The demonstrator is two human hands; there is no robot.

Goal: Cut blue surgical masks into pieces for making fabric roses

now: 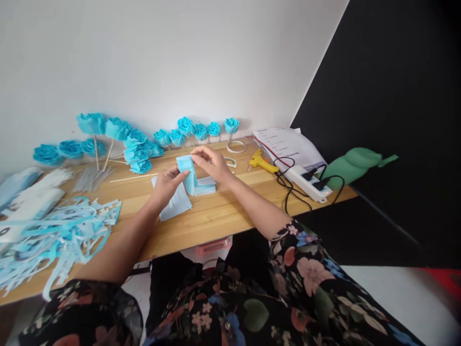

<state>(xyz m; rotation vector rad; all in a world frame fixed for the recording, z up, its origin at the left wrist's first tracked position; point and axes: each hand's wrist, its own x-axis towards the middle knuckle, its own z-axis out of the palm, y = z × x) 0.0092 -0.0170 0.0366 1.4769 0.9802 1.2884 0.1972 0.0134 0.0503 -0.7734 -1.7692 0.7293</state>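
Raised a little above the tabletop is a folded light-blue sheet [185, 165], which looks like thin fabric or paper. My left hand [167, 184] pinches its lower left side, thumb across the front. At its upper right edge, the fingers of my right hand [211, 163] are closed on it. Below and to the right sits a small stack of blue sheets [205, 187], partly covered by the held one. Another pale blue sheet [177, 204] lies flat on the wood under my left hand.
Blue handmade flowers [136, 151] line the wall. Cut blue and white strips [68, 235] heap at the left. A yellow glue gun [262, 161], white power strip [308, 182] with black cords, papers [288, 146], tape roll [236, 146] and green object [351, 166] occupy the right.
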